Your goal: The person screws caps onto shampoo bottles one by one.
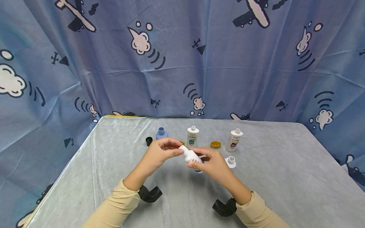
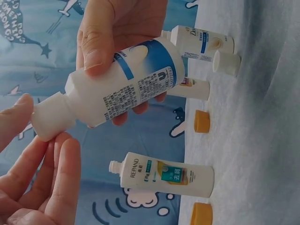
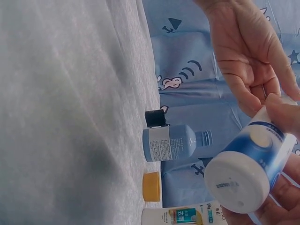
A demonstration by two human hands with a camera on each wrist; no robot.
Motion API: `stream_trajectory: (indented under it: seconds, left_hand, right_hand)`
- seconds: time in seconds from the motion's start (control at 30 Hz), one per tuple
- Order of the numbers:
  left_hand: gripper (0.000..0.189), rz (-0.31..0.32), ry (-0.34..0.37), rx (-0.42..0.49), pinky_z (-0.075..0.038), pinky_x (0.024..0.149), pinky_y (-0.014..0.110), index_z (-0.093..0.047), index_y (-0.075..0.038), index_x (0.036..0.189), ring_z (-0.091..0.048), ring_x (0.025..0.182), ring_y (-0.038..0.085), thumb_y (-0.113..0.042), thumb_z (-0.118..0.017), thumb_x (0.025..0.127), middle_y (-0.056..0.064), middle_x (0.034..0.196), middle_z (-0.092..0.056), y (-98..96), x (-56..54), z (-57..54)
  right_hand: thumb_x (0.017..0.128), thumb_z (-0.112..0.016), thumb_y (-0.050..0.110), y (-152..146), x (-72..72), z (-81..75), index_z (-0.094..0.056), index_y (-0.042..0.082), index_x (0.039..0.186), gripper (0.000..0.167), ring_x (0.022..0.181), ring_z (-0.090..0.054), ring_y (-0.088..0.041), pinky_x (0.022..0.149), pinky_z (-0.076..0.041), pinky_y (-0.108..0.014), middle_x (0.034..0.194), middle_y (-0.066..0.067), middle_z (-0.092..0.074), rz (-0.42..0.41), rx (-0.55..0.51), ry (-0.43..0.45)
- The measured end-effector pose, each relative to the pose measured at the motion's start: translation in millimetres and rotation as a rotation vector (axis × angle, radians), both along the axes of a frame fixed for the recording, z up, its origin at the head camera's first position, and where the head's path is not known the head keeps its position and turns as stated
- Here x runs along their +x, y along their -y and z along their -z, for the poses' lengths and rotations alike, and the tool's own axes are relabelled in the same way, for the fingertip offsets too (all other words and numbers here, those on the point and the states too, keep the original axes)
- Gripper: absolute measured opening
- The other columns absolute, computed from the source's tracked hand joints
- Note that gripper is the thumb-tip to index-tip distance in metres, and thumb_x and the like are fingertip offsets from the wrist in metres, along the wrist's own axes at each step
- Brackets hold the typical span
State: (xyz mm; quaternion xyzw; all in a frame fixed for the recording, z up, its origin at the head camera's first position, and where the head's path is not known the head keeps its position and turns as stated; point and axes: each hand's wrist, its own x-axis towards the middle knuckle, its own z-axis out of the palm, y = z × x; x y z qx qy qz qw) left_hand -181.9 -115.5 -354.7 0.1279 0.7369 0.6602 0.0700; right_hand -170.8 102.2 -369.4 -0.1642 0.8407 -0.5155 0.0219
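Note:
In the head view, my right hand (image 1: 214, 163) grips a white bottle with a blue label band (image 1: 195, 160), tilted above the table. My left hand (image 1: 163, 152) pinches its white cap (image 2: 52, 117) between thumb and fingers. The left wrist view shows the cap at the bottle's neck, with small print along the bottle's side. From the right wrist view I see the round white base of this bottle (image 3: 236, 180), with the right thumb (image 3: 283, 112) lying along its side.
Behind the hands stand an uncapped blue bottle (image 1: 162, 133) and two uncapped REPAND bottles (image 1: 192, 136) (image 1: 234, 139). A black cap (image 1: 149, 141) and yellow caps (image 1: 215, 144) (image 2: 201, 214) lie beside them. Another white bottle (image 1: 230, 162) stands uncapped at right, a white cap (image 2: 227, 63) near it.

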Motion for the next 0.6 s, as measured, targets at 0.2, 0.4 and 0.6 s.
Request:
stream_trajectory:
  seconds: [0.2, 0.4, 0.6]
  left_hand:
    - [0.034, 0.039, -0.028, 0.001, -0.056, 0.088, 0.027, -0.070, 0.002, 0.117, -0.068, 0.099, 0.008, -0.010, -0.077, 0.086, 0.014, 0.120, -0.071, 0.6, 1.6, -1.5]
    - [0.037, 0.086, -0.034, 0.013, -0.057, 0.089, 0.027, -0.066, 0.005, 0.123, -0.068, 0.107, 0.022, -0.006, -0.074, 0.088, 0.021, 0.127, -0.066, 2.0, 1.8, -1.6]
    - [0.043, 0.061, -0.018, 0.030, -0.057, 0.092, 0.029, -0.064, 0.000, 0.126, -0.067, 0.110, 0.019, -0.008, -0.076, 0.086, 0.017, 0.128, -0.066, 2.8, 0.6, -2.4]
  right_hand:
    - [0.080, -0.084, 0.020, -0.3, 0.4, 0.0, -0.071, 0.008, 0.121, 0.045, 0.098, -0.066, -0.022, 0.082, -0.057, -0.031, 0.119, -0.011, -0.072, -0.001, -0.007, 0.003]
    - [0.080, -0.084, 0.021, -0.7, 0.3, 0.5, -0.071, 0.008, 0.121, 0.045, 0.098, -0.066, -0.025, 0.082, -0.058, -0.033, 0.118, -0.011, -0.072, -0.005, -0.011, 0.000]
    - [0.079, -0.085, 0.021, -0.4, 0.6, 0.0, -0.071, 0.009, 0.122, 0.046, 0.099, -0.066, -0.025, 0.081, -0.057, -0.028, 0.120, -0.011, -0.071, 0.008, -0.010, 0.016]
